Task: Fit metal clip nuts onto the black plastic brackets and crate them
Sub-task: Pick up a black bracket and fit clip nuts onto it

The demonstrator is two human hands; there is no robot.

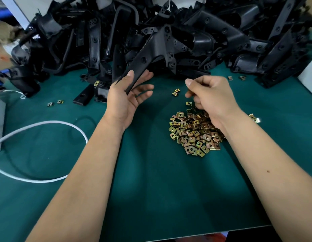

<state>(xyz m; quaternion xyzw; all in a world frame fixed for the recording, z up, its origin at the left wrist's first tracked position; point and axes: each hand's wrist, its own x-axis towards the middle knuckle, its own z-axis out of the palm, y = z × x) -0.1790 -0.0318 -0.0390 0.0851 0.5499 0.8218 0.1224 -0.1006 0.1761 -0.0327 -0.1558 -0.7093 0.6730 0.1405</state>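
My left hand (129,95) grips the lower end of a long black plastic bracket (151,49), thumb on top and fingers under it, raised above the green mat (151,180). My right hand (209,96) hovers over the far edge of a heap of brass-coloured clip nuts (192,135), fingers curled with thumb and forefinger close together. Whether it pinches a nut is hidden. A big pile of black brackets (204,35) fills the back of the table.
Stray clip nuts lie on the mat: two (176,92) between my hands, some at left (55,102), some at right (254,117) and far right (236,78). A white cable (46,123) loops at left. A white box (309,74) stands at the right edge.
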